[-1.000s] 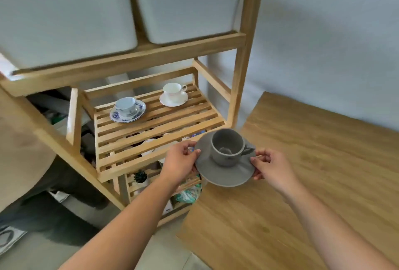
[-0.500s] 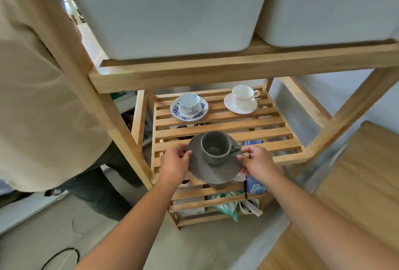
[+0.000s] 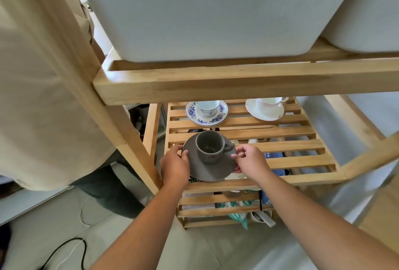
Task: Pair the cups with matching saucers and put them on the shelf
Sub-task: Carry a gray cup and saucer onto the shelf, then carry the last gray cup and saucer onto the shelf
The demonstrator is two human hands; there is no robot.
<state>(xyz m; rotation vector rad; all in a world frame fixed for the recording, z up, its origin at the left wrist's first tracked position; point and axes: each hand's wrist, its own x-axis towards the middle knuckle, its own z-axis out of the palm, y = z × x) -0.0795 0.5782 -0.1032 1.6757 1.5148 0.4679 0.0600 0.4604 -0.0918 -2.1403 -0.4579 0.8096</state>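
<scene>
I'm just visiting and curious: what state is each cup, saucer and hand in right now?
Grey cup: upright on the grey saucer, looks empty.
Grey saucer: held over the slatted shelf.
Left hand: gripping the saucer's left rim.
Right hand: gripping its right rim.
Blue-patterned cup: upright on its saucer, shelved.
White cup: upright on its saucer, shelved.

You face a wooden slatted shelf (image 3: 280,133). At its back sit a blue-patterned saucer (image 3: 206,116) with a cup (image 3: 206,107) on it, and to the right a white saucer (image 3: 264,111) carrying a white cup (image 3: 268,103). On the tier above rest two grey bins (image 3: 205,10).
</scene>
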